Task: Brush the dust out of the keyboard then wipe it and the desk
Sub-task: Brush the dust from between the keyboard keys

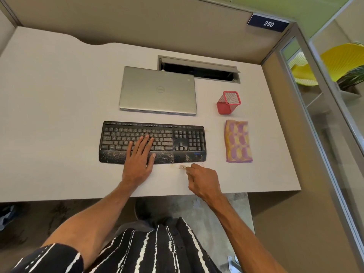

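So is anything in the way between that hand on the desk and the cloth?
Nothing visible. Only bare desk lies between the right hand and the cloth; the red mesh pot stands farther back.

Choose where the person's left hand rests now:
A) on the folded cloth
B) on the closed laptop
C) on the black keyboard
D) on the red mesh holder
C: the left hand lies flat, fingers straight, across the keys and palm rest of the keyboard.
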Demonstrator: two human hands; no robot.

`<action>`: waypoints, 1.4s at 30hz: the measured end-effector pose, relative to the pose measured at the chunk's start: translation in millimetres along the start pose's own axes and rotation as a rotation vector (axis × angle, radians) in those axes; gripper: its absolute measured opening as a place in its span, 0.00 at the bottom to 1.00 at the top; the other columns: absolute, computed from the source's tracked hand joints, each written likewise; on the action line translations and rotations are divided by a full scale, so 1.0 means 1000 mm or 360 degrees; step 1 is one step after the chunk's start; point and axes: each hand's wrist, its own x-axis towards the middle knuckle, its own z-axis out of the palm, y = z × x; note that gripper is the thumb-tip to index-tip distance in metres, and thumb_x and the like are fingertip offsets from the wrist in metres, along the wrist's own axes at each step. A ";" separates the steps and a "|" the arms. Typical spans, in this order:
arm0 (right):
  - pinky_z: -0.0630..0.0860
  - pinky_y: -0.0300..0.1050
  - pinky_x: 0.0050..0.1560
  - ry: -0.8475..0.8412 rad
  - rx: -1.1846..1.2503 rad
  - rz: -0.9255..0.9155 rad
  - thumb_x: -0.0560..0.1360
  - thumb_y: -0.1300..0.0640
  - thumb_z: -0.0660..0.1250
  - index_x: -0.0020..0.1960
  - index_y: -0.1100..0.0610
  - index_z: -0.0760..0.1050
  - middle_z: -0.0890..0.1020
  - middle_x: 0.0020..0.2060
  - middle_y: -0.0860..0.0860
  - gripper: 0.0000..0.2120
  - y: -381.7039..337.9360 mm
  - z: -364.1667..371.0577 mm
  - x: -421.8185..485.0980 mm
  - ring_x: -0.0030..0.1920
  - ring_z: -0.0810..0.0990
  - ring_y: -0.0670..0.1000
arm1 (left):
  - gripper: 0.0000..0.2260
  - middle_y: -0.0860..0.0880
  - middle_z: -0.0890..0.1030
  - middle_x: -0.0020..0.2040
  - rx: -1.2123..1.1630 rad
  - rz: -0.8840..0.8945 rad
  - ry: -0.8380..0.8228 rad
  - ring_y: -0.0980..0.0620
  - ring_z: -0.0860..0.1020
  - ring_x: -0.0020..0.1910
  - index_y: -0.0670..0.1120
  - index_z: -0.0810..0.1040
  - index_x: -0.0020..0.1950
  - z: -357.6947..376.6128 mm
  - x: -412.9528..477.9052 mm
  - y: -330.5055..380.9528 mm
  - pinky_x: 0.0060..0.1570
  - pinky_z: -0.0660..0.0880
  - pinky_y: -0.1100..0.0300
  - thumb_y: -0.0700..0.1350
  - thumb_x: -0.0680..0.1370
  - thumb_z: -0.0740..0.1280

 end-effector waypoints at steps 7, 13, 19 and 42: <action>0.85 0.50 0.37 0.0197 -0.0009 -0.0003 0.80 0.56 0.71 0.69 0.52 0.78 0.84 0.53 0.50 0.17 0.013 -0.008 0.029 0.41 0.85 0.53 | 0.27 0.48 0.58 0.89 0.0029 -0.0020 -0.0023 0.49 0.53 0.89 0.49 0.57 0.90 -0.002 -0.001 0.001 0.86 0.49 0.36 0.55 0.90 0.50; 0.80 0.46 0.33 0.0062 -0.0036 -0.0003 0.78 0.57 0.72 0.57 0.53 0.84 0.84 0.44 0.48 0.09 0.013 0.006 0.012 0.35 0.83 0.53 | 0.27 0.48 0.59 0.89 0.0030 -0.0022 0.0009 0.48 0.54 0.89 0.50 0.58 0.89 -0.002 0.001 0.003 0.87 0.48 0.37 0.54 0.90 0.53; 0.76 0.43 0.29 0.0224 -0.0004 -0.0034 0.80 0.56 0.70 0.68 0.52 0.80 0.82 0.46 0.47 0.16 0.025 0.012 -0.003 0.33 0.80 0.51 | 0.27 0.48 0.60 0.89 0.0045 -0.0022 0.0017 0.48 0.55 0.89 0.50 0.59 0.89 -0.002 0.001 0.002 0.87 0.48 0.37 0.54 0.90 0.53; 0.82 0.47 0.35 0.0264 0.0011 -0.0003 0.81 0.57 0.70 0.70 0.53 0.78 0.83 0.53 0.50 0.17 0.045 0.017 0.026 0.40 0.83 0.53 | 0.25 0.49 0.62 0.88 0.0037 -0.0037 0.0060 0.48 0.58 0.88 0.51 0.61 0.88 -0.002 0.002 0.003 0.87 0.49 0.38 0.53 0.90 0.53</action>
